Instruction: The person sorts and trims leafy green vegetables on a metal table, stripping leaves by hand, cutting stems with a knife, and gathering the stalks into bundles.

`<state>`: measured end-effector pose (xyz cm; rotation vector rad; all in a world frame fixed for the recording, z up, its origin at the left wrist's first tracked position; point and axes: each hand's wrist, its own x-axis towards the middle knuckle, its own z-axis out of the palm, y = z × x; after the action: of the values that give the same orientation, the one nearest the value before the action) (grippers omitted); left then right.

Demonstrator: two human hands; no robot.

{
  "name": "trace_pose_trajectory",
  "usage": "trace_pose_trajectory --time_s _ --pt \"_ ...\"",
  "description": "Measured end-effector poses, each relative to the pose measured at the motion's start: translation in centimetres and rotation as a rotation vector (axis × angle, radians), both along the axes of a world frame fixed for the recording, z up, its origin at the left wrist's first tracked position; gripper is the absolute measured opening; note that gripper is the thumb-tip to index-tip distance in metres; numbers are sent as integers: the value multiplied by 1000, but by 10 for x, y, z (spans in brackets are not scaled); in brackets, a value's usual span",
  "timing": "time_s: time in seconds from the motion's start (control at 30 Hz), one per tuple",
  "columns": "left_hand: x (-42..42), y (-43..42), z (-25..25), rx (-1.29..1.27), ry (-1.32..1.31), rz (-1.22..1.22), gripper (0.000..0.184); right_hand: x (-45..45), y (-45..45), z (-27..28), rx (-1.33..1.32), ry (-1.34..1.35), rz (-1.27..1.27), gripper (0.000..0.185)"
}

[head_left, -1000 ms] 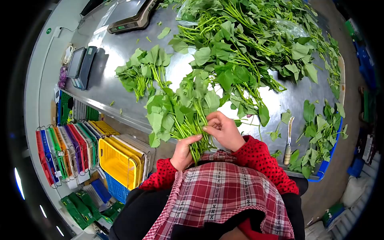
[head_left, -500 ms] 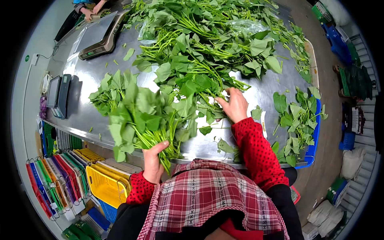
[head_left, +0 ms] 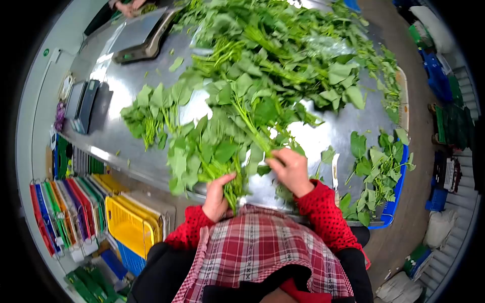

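My left hand (head_left: pixel 216 198) is closed around the lower stems of a thick bunch of leafy greens (head_left: pixel 197 156), which look like sweet potato leaves. The bunch leans over the near edge of the metal table (head_left: pixel 136 169). Just to the right, my right hand (head_left: pixel 292 172) pinches the stem ends of a few more leafy stems (head_left: pixel 251 126), their leaves pointing away from me. A large heap of the same greens (head_left: pixel 283 55) spreads beyond both hands. Another small bunch (head_left: pixel 149 113) lies to the left on the tabletop.
A flat-topped scale (head_left: pixel 144 38) and a display unit (head_left: pixel 86 106) stand at the left. At right, loose greens (head_left: pixel 376 166) hang by a blue crate (head_left: pixel 400 194), near a slim white-handled tool (head_left: pixel 335 171). Yellow baskets (head_left: pixel 129 222) sit below. Another person's hands (head_left: pixel 129 7) show far left.
My left hand has carried its bunch rightward, closer to my right hand. My right hand has drawn back toward me from the heap and now shows stems in its fingers. The view has shifted slightly.
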<state>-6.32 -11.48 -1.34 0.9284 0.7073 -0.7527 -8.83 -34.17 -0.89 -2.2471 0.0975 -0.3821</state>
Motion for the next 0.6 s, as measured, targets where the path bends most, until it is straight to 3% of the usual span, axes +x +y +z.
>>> trace_pose_trajectory --time_s 0.1,0.3,0.4,0.43,0.47,0.5,0.57,0.6 --pt "-4 0 3 -38 -32 -22 19 -29 38 -13 -62 -74 212 16" --pt "-8 1 1 0 -92 -98 19 -38 54 -17 -26 -15 306 21" --pt "-10 4 0 39 -110 -131 19 -31 49 -11 -39 -25 370 11" --pt "-9 5 2 74 -80 -129 19 -26 41 -4 218 251 335 12" --pt "-9 5 6 28 -65 -118 22 -21 36 0 474 529 297 19" --pt "-10 5 5 29 -68 -109 22 -12 36 -9 386 451 153 49" --pt "-12 8 -2 -130 22 -111 26 -7 44 -17 203 734 179 64" --pt "-13 7 -3 -122 -4 -107 28 -10 54 -47 405 728 227 66"
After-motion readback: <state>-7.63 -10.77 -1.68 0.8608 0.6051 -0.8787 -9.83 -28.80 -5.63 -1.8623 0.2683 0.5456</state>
